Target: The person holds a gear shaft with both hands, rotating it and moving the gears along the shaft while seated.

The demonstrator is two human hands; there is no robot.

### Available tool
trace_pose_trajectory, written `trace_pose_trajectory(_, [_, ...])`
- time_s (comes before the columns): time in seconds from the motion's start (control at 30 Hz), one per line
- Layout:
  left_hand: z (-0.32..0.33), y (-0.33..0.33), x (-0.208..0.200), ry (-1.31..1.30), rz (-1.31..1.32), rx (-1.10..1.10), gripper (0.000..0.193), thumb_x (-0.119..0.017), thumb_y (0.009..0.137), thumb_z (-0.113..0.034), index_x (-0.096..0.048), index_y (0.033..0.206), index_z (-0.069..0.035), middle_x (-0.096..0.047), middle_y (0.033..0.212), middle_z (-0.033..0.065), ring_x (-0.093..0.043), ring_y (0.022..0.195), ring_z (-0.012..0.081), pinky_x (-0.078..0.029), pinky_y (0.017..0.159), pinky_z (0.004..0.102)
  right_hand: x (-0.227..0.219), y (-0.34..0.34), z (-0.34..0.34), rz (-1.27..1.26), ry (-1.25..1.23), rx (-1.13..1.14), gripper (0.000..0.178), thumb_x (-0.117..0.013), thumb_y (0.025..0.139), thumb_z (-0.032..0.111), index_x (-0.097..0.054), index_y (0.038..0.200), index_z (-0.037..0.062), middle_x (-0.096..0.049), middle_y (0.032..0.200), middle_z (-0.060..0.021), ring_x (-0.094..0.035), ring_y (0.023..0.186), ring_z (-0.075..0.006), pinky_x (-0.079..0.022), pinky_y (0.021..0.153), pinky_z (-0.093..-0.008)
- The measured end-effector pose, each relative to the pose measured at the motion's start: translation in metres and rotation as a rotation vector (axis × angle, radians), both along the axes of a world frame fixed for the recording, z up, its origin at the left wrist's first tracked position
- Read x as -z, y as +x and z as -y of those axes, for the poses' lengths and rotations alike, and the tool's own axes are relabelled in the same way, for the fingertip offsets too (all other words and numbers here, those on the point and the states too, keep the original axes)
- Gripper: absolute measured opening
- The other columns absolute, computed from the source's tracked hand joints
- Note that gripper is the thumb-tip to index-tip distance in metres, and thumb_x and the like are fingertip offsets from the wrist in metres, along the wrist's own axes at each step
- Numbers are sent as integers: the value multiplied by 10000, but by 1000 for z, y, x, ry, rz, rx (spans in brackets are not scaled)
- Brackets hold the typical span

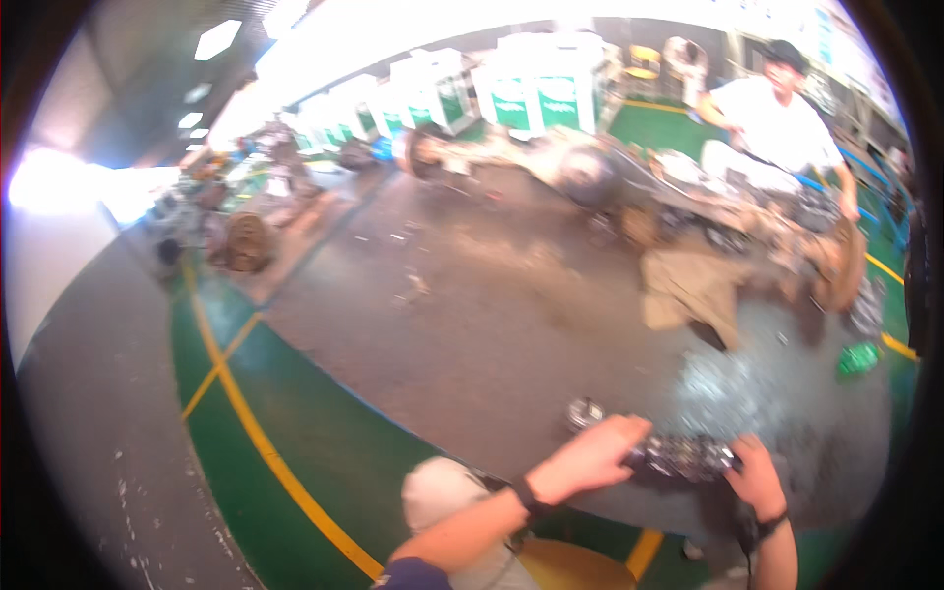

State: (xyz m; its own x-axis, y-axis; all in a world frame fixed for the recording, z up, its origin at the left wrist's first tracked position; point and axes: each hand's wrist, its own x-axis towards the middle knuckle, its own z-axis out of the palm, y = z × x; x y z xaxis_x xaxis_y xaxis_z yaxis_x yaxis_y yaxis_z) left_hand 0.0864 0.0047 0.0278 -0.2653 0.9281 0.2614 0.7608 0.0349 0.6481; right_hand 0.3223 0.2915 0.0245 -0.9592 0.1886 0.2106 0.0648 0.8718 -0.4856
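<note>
A dark, glossy, ridged metal part, long and roughly shaft-shaped, lies crosswise in front of me at the near edge of the grey surface. Its exact kind is blurred. My left hand reaches over its left portion, with fingers bent down onto it. Around the right end curls my right hand, thumb side toward the part. A small shiny metal piece shows just beyond my left hand; whether it joins the long part I cannot tell. Dark bands circle both my wrists.
A long axle-like assembly stretches across the far side. A brown cloth lies ahead, and a green object to the right. Another person sits at the far right, behind the assembly. White-and-green cabinets line the back.
</note>
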Motion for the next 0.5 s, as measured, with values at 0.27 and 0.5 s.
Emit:
trace_pose_trajectory(0.27, [-3,1,-7,-22,-60,-43,761,-851,756,-124,-569,1443,43,-651,1404,247,-638,1271,435,-523,1097,478,-12,1,-1,87,-13,-47,325,-759,766,13,-650,1070,-25,-643,1067,-183,-597,1063,-412,-516,953,-481])
trace_pose_trajectory(0.5, [2,1,-12,-69,-16,-44,814,-876,741,-89,-556,1482,16,-617,1464,242,-607,1335,425,-508,1130,469,-13,-1,-2,128,-23,-42,343,-763,771,2,-655,1096,-23,-660,1107,-170,-608,1083,-394,-524,968,-468])
